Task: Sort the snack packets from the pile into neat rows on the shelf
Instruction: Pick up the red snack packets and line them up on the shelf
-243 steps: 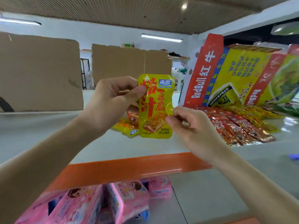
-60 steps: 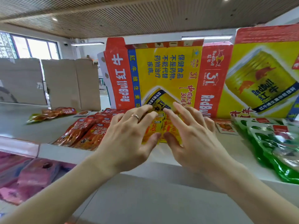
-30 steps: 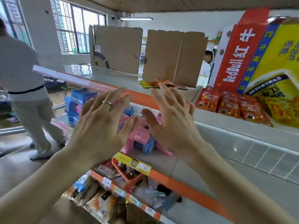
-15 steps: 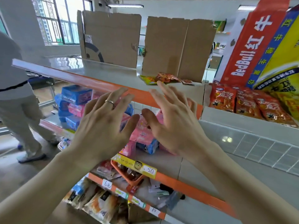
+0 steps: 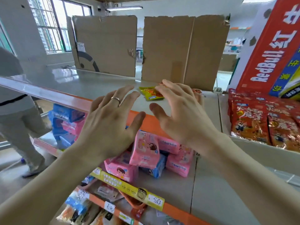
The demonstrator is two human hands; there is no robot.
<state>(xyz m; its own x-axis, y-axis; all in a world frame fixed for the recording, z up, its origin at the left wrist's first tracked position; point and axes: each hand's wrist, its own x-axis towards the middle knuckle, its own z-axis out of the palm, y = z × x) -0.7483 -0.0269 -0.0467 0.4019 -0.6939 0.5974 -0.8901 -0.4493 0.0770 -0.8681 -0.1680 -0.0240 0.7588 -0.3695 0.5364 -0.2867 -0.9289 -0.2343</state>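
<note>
Up on the grey shelf, a crinkled yellow foil snack packet lies crosswise.
Right hand nearer, left hand short; all my fingers spread, empty.

I noted a small pile lying flat on the grey shelf, towards its rear. One yellow packet was in plain view, with orange-red packets beside it partly hidden. To the right, red packets lay flat in overlapping rows.
</note>
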